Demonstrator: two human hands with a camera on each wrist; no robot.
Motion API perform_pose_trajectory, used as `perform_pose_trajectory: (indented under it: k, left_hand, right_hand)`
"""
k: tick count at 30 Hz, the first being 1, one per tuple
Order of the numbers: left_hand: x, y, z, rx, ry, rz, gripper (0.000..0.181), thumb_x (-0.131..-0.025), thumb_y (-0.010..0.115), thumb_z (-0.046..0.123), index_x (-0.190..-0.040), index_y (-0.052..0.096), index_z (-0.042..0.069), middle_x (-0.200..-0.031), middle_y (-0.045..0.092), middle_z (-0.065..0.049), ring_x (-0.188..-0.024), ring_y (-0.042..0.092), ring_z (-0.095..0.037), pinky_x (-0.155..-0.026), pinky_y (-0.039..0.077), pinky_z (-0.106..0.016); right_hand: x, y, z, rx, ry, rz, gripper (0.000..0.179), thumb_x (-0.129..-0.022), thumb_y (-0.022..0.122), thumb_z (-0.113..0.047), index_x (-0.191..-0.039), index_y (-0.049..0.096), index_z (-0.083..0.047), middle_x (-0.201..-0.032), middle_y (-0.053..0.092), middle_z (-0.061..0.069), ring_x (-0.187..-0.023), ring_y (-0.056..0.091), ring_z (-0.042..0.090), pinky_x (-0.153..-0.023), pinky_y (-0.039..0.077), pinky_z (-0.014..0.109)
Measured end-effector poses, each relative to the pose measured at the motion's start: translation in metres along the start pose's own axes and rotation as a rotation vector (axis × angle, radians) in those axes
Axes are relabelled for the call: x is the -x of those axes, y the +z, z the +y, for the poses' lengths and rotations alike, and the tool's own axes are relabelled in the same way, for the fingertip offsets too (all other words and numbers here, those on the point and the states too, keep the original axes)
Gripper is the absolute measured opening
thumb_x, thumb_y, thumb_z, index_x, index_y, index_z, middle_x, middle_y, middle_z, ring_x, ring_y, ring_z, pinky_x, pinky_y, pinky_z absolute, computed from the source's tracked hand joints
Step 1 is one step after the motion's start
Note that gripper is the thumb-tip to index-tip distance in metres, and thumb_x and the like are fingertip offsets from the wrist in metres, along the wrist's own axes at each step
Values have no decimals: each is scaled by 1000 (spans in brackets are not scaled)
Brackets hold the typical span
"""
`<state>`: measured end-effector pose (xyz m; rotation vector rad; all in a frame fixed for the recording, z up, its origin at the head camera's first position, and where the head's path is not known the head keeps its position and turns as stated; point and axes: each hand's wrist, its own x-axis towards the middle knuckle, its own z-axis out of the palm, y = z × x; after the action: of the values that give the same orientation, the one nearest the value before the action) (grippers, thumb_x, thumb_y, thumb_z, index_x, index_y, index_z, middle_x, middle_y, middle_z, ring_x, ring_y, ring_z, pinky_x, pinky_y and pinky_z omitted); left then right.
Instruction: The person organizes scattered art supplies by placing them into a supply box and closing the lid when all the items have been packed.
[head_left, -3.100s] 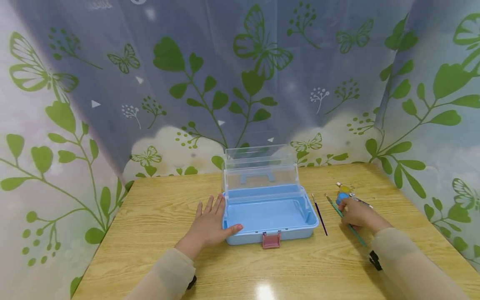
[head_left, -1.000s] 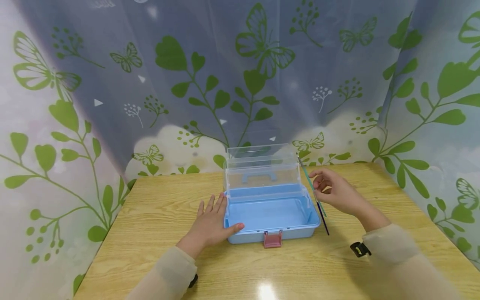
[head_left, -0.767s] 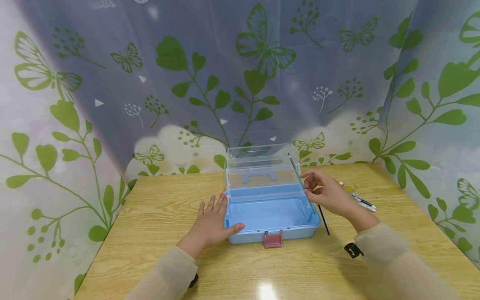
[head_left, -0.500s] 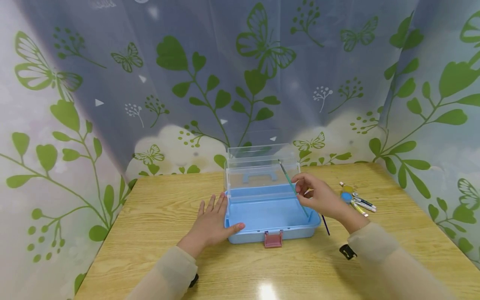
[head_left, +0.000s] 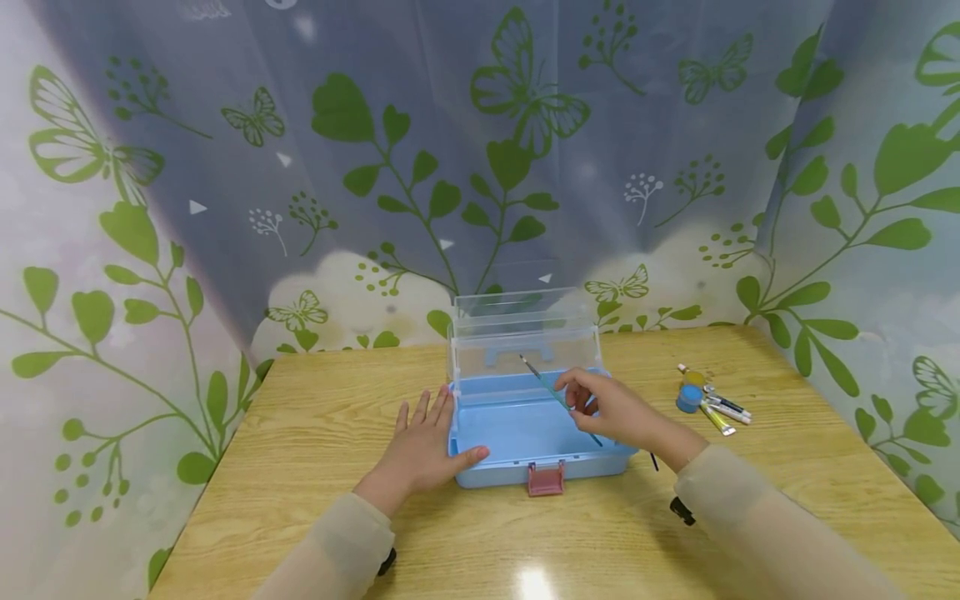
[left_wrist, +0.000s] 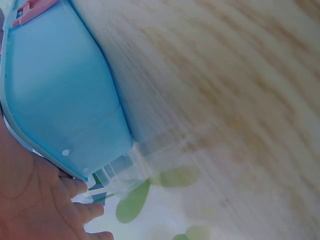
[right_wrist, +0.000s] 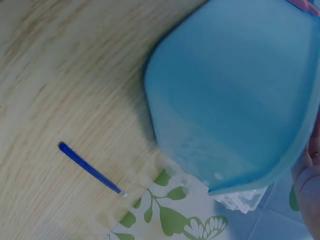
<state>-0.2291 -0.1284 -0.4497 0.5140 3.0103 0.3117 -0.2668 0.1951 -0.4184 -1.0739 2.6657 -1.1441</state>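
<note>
A light blue plastic box (head_left: 502, 477) with a pink latch (head_left: 546, 480) stands on the table, its clear lid (head_left: 517, 333) raised at the back. My left hand (head_left: 420, 446) rests against the box's left side, fingers spread and thumb over the front rim. Over the box's interior, my right hand (head_left: 611, 408) pinches a teal paintbrush (head_left: 551, 390), tilted with its bristles up and to the left. In the right wrist view the box wall (right_wrist: 230, 90) hides most of that hand, and the held brush is out of sight.
On the wooden table (head_left: 315, 517), a dark blue paintbrush (right_wrist: 90, 170) lies right of the box, mostly behind my right hand in the head view. Further right are a blue pot (head_left: 689, 400), a yellow round thing (head_left: 694, 379), a yellow tube (head_left: 718, 419) and other small tubes (head_left: 729, 408).
My right hand has picked the teal paintbrush up from the table on the right and carried it left over the box, tilting it further left. The left hand stays in place.
</note>
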Motion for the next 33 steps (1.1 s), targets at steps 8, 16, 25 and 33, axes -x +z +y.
perform_pose_trajectory:
  k: [8, 16, 25, 33]
  left_hand:
    - [1, 1, 0, 1, 0, 9, 110, -88, 35, 83, -160, 11, 4, -167, 3, -10, -153, 2, -35, -119, 2, -60]
    - [0, 2, 0, -1, 3, 21, 111, -88, 34, 84, -160, 12, 3, -167, 6, -11, -153, 3, -36, -119, 3, -60]
    - [-1, 3, -1, 8, 2, 6, 112, -87, 32, 85, -161, 9, 4, -168, 2, -10, -153, 1, -35, -119, 1, -60]
    - [-1, 4, -2, 0, -1, -1, 113, -86, 29, 87, -161, 8, 4, -167, 0, -9, -153, 0, -34, -119, 1, -59]
  right_hand:
    - [-4, 8, 4, 53, -32, -126, 34, -95, 63, 1, -126, 57, -12, -95, 58, -2, -83, 58, 10, -73, 55, 27]
    - [-9, 12, 9, 144, -32, -241, 38, -95, 62, 3, -126, 57, -18, -98, 59, -3, -78, 56, 7, -71, 52, 28]
    - [-12, 17, 8, 196, 0, -339, 38, -96, 60, 5, -125, 58, -21, -100, 57, -4, -82, 55, 8, -74, 49, 31]
    - [-16, 19, 8, 236, 0, -392, 39, -96, 61, 4, -124, 59, -22, -96, 56, -4, -82, 55, 10, -75, 47, 34]
